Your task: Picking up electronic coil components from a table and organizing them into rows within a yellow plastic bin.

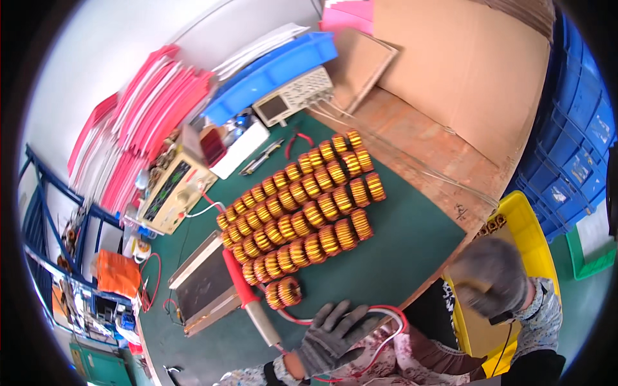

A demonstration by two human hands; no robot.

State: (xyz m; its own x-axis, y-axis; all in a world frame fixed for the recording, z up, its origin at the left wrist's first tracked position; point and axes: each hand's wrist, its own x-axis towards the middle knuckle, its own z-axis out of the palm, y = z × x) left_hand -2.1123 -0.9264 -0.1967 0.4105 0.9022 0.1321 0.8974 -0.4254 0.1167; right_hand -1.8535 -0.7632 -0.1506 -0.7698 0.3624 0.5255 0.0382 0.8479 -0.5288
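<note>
Several rows of toroidal coils (302, 225), wound in copper and yellow, stand on edge on a green table mat (412, 219). A short separate row of coils (283, 293) sits closer to me. My left hand (328, 338), in a grey glove, has its fingers spread at the table's near edge, by a red and white cable (393, 312). Left of it, a red and grey rod-shaped probe (248, 293) lies slantwise. My right hand (492, 276), also gloved, is over a yellow bin (524, 225); motion blur hides its fingers and anything in them. More coils (492, 225) show inside the bin.
A shallow dark tray (206, 283) lies left of the coils. Behind are a bench instrument (174, 193), an oscilloscope (293, 96), red-handled pliers (299, 143) and a blue tray (270, 74). Cardboard (457, 71) stands at the back; blue crates (566, 141) are stacked at right.
</note>
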